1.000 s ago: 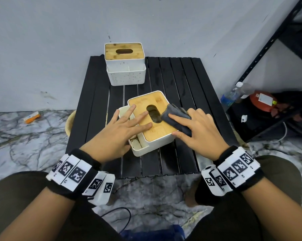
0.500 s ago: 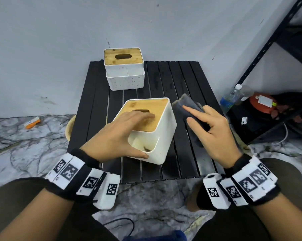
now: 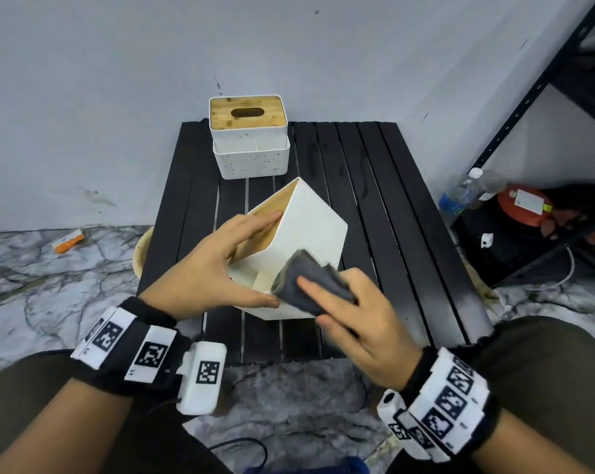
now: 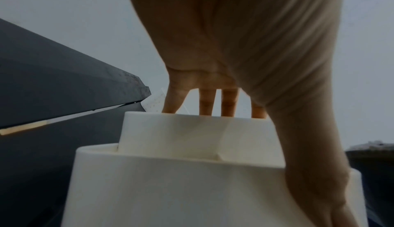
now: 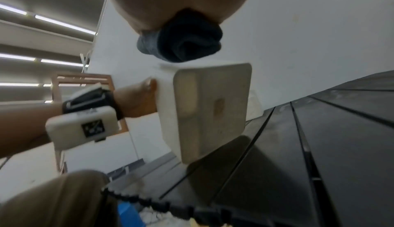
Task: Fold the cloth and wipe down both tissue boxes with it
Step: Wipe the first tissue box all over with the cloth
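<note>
- The left hand gripped the near tissue box, tilted up near the desk's front edge
- The right hand pressed the folded cloth against its white side, fingers curled around it
- The second tissue box stood at the desk's back edge

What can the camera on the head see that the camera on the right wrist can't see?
Only the head view shows the second tissue box at the back of the table, the bottle on the floor, and the right hand from above. Only the right wrist view shows the tilted tissue box's underside and ceiling lights. Both show the grey cloth, the left hand and that tilted box.
</note>
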